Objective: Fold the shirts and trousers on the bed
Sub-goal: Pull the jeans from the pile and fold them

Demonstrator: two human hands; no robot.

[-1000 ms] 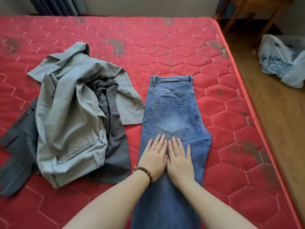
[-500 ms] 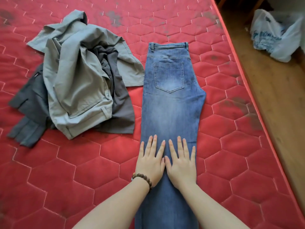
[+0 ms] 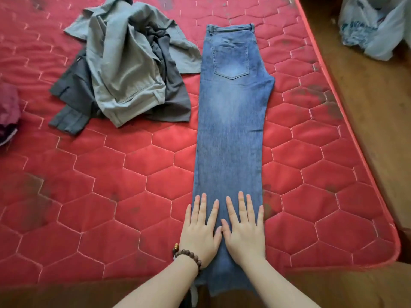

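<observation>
Both hands lying flat, fingers straight, holding nothing: left hand (image 3: 198, 235) & right hand (image 3: 244, 233) pressing jeans (image 3: 231, 130) near bed's (image 3: 111, 196) front edge. Gray clothes pile (image 3: 124, 70) sitting left of jeans.

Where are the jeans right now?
In the head view the jeans lie flat right of centre on the mattress, beside the grey clothes, both hands pressing their lower legs.

- Blue jeans (image 3: 231, 121) lie flat and lengthwise on the red quilted mattress (image 3: 111, 196), back pocket up.
- Left hand (image 3: 200, 232) and right hand (image 3: 243, 230) press flat side by side near the hems.
- A heap of grey clothes (image 3: 124, 74) lies beside the jeans.
</observation>
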